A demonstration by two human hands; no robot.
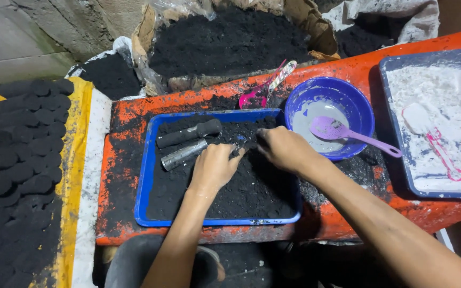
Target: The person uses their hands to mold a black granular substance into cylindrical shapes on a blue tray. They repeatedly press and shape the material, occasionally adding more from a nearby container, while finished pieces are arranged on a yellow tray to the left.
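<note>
Where the fingertips of both hands pressed into the black powder, they were partly buried, so whether they pinched anything could not be told. The left hand (213, 168) lay palm down, fingers curled into the loose black charcoal-like powder (252, 186) filling the shallow blue rectangular plastic tray (144, 176). The right hand (284, 149) came in from the right, fingers bent down into the same powder, close beside the left but not touching it. A small bluish bit between the two hands was too blurred to identify.

Just left of the left hand lay a short grey metal tube (183, 154), dusty, angled across the tray, and above it, beside it, a black powder-coated cylinder with a thicker end (189, 133).

The tray sat on a worn orange-painted surface (358, 66), chipped and smeared black. Right of the right hand stood a round blue plastic bowl (358, 104) holding a grey liquid or paste, with a purple plastic spoon (342, 132) resting in it, handle over the rim. A pink plastic scoop (257, 97) lay behind the tray. At far right, cut off by the frame edge, a dark blue-grey tray of white powder (444, 96) held a white-coated pink-handled scoop (428, 133). Behind, an open torn brown sack of black powder (230, 40). At left, rows of rounded black briquettes (20, 138) lay on a yellow sheet (78, 149), partly cropped.
</note>
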